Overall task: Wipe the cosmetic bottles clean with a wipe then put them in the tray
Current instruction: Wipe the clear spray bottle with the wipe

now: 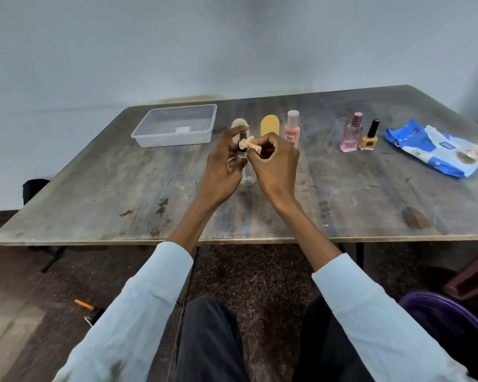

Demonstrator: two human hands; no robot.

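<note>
Sitting at the desk's (pixel 94 194) far left, the clear tray (pixel 174 125) holds only a small white label, unreadable. Nearer, the left hand (pixel 224 164) grips a clear bottle (pixel 247 175) above the desk, its fingers curled around it, while the right hand's (pixel 273 164) fingers pinch a peach wipe (pixel 249 143) against the bottle's black neck. Rightward stand a yellow bottle (pixel 270 125), a pink bottle (pixel 292 128) with an illegible label, a perfume bottle (pixel 352 133), yellow nail polish (pixel 370 136), and a blue wipes packet (pixel 439 147), its print blurred.

Head view looks down, close over the table (pixel 94 188)
</note>
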